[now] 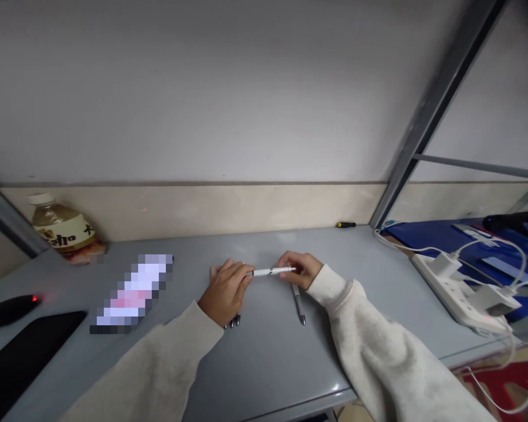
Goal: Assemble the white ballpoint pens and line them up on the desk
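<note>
A white pen [263, 272] is held level above the grey desk, between my two hands. My left hand [229, 288] is closed on its left end, fingers bent around it. At the other end, my right hand [303, 269] pinches the pen between thumb and fingers. Another pen [298, 305] lies on the desk just below my right hand, its upper part partly covered. Under my left wrist the dark tips of several pens [233, 322] stick out; the rest of them is hidden by the hand and sleeve.
On the left are a drink bottle [64, 228], a phone with a lit, pixelated screen [134, 293], a black mouse [11, 309] and a dark flat pad [33, 357]. A yellow-and-black tool [346, 225] lies by the wall. A white power strip [453, 293] with plugs and cables stands right.
</note>
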`<act>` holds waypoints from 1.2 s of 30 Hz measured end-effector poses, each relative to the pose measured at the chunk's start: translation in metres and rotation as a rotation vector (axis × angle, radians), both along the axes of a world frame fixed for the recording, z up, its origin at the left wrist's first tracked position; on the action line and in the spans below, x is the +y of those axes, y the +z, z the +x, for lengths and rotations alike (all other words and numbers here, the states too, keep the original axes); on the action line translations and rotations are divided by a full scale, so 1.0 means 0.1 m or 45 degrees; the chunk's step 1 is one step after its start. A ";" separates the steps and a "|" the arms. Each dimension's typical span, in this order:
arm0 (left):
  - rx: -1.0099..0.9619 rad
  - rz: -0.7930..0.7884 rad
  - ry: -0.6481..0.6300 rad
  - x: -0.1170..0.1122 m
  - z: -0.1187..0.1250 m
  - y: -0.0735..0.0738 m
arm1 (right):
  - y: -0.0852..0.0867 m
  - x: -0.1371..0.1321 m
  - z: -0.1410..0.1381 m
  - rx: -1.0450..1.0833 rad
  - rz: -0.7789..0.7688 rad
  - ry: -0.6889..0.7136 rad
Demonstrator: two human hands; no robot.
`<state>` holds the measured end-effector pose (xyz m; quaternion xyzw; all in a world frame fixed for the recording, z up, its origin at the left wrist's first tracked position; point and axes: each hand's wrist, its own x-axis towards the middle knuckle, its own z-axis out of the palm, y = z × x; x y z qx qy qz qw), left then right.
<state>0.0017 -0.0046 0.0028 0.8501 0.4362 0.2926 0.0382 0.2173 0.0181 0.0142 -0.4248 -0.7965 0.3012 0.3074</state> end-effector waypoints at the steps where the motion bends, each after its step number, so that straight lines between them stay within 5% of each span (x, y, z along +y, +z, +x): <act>1: 0.002 -0.004 -0.005 0.00 0.00 0.00 | 0.00 0.00 0.00 -0.022 -0.013 0.006; 22: 0.028 -0.005 0.007 0.00 0.00 0.00 | 0.01 -0.01 -0.01 -0.053 -0.077 -0.025; 31: 0.087 -0.032 0.046 0.02 -0.01 0.01 | -0.05 0.04 -0.04 -0.074 0.245 0.000; 36: 0.105 0.063 0.069 0.02 -0.01 0.00 | -0.08 0.00 -0.08 0.091 -0.024 -0.004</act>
